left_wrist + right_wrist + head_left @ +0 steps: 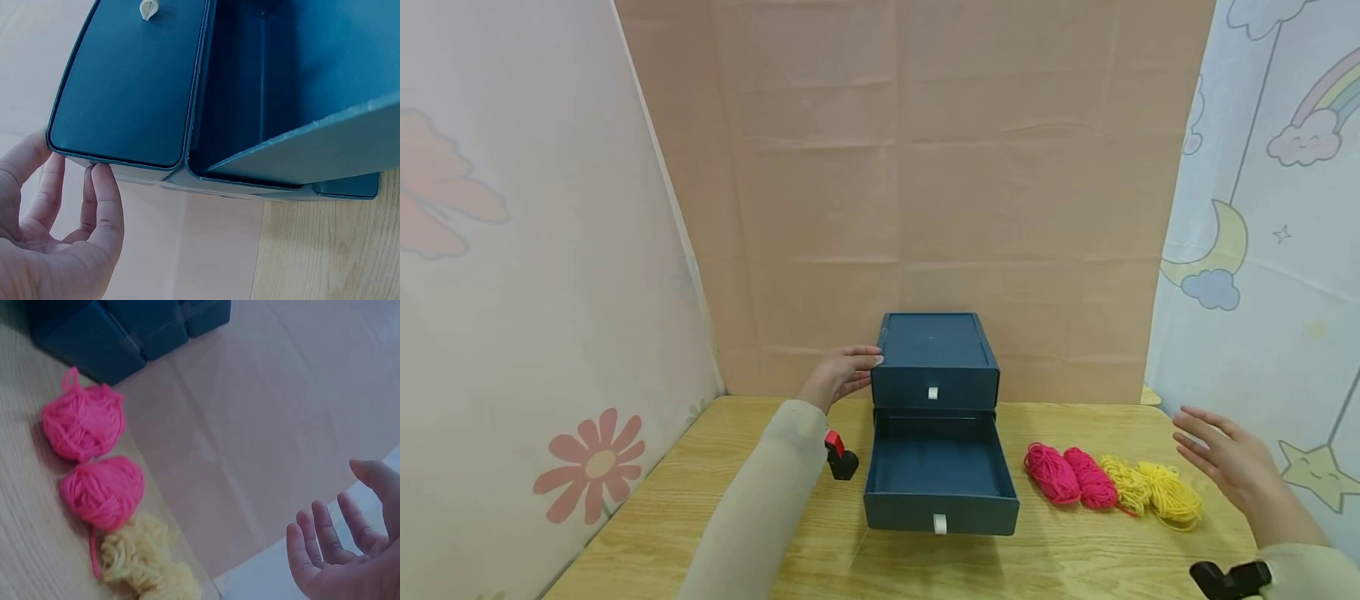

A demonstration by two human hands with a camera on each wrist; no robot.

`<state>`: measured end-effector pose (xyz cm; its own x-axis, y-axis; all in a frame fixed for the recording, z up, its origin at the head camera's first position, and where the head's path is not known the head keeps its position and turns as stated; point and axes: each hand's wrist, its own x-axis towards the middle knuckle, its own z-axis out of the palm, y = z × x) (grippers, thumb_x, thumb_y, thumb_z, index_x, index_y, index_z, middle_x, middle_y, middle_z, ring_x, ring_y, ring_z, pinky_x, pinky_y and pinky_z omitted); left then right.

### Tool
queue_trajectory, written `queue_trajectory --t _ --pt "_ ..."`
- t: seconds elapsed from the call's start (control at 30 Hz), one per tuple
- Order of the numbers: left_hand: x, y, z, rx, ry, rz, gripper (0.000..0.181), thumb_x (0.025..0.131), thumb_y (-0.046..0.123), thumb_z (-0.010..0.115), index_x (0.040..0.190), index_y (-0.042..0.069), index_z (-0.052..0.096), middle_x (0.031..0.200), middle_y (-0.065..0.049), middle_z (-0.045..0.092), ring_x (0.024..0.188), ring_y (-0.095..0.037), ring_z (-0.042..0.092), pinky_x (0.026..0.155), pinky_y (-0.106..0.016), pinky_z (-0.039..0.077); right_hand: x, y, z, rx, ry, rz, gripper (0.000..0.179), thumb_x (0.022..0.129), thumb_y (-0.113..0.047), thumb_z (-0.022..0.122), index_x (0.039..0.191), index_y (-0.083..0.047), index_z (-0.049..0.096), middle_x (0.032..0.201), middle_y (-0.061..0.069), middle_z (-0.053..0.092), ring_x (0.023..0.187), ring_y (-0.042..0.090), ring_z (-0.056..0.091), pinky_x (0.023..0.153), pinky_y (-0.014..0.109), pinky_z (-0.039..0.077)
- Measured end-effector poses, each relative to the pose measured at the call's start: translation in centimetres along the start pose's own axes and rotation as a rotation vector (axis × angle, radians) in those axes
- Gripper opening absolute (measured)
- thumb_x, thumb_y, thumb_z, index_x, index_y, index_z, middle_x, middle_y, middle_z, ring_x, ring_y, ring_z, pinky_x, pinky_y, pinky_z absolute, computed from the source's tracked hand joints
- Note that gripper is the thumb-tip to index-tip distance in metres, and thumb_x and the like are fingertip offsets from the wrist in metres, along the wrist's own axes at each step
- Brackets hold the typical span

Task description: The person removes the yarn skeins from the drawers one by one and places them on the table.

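Observation:
A dark blue drawer cabinet (937,342) stands at the middle of the table. Its upper drawer (902,388) is closed, while a lower drawer (942,458) is pulled out with nothing inside. My left hand (850,371) touches the cabinet's left side near the top, its fingertips right at the edge in the left wrist view. My right hand (1231,460) is raised at the right with relaxed, spread fingers and holds nothing. Nearest to it lie two yellow yarn bundles (1171,493), beside two pink yarn balls (1052,473).
The cabinet and yarn rest on a wooden table (737,500). Behind them hangs a tan paper backdrop (820,208). Patterned cloth walls flank the table at left (550,275) and right (1300,333). White pull tabs (940,524) mark the drawer fronts.

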<state>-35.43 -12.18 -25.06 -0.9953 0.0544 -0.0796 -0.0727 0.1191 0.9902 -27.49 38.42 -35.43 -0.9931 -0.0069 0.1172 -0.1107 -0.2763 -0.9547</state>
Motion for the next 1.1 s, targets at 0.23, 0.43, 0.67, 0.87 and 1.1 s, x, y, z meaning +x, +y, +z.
queue_trajectory --t 0.23,0.43,0.67,0.87,1.1 --pt "0.1 0.0 -0.1 -0.021 -0.002 -0.001 0.027 0.086 0.016 0.066 0.112 0.01 0.065 0.104 -0.006 0.062 0.082 -0.015 0.059 0.096 -0.037 0.044 -0.4 -1.9 5.9 0.142 -0.244 -0.186 0.028 0.098 -0.003 0.041 0.111 -0.015 0.062 0.105 -0.004 0.064 0.093 0.013 0.065 0.078 0.027 0.053" --pt "0.0 -0.1 0.0 -0.028 0.005 0.004 0.025 0.086 0.016 0.066 0.11 0.009 0.065 0.102 -0.007 0.062 0.081 -0.017 0.058 0.094 -0.037 0.045 -1.7 -3.1 11.9 0.039 -0.351 -0.271 0.028 0.098 -0.001 0.039 0.119 -0.012 0.055 0.109 0.0 0.064 0.098 0.014 0.063 0.083 0.026 0.05" --pt "-0.3 -0.1 0.0 -0.019 0.002 0.004 0.026 0.085 0.017 0.067 0.11 0.01 0.065 0.103 -0.007 0.062 0.083 -0.017 0.059 0.093 -0.035 0.046 -4.5 -2.9 17.8 -0.355 -0.266 -0.292 0.027 0.097 -0.012 0.048 0.124 -0.01 0.048 0.111 -0.001 0.059 0.098 0.012 0.062 0.081 0.021 0.05" --pt "-0.4 0.0 0.0 -0.009 0.004 0.007 0.026 0.086 0.018 0.066 0.111 0.011 0.065 0.106 -0.007 0.061 0.086 -0.018 0.059 0.094 -0.035 0.045 -6.6 -0.8 21.5 -0.42 -0.297 -0.315 0.026 0.094 -0.01 0.054 0.119 -0.003 0.051 0.103 0.004 0.063 0.092 0.018 0.063 0.077 0.029 0.054" --pt "-0.4 -0.1 0.1 0.03 0.026 0.003 0.025 0.086 0.019 0.066 0.111 0.013 0.065 0.113 -0.007 0.06 0.097 -0.022 0.058 0.093 -0.034 0.046 -8.4 2.3 23.9 -0.357 -0.483 -0.159 0.03 0.091 -0.012 0.058 0.118 0.0 0.051 0.103 0.023 0.059 0.09 0.028 0.062 0.078 0.033 0.054"
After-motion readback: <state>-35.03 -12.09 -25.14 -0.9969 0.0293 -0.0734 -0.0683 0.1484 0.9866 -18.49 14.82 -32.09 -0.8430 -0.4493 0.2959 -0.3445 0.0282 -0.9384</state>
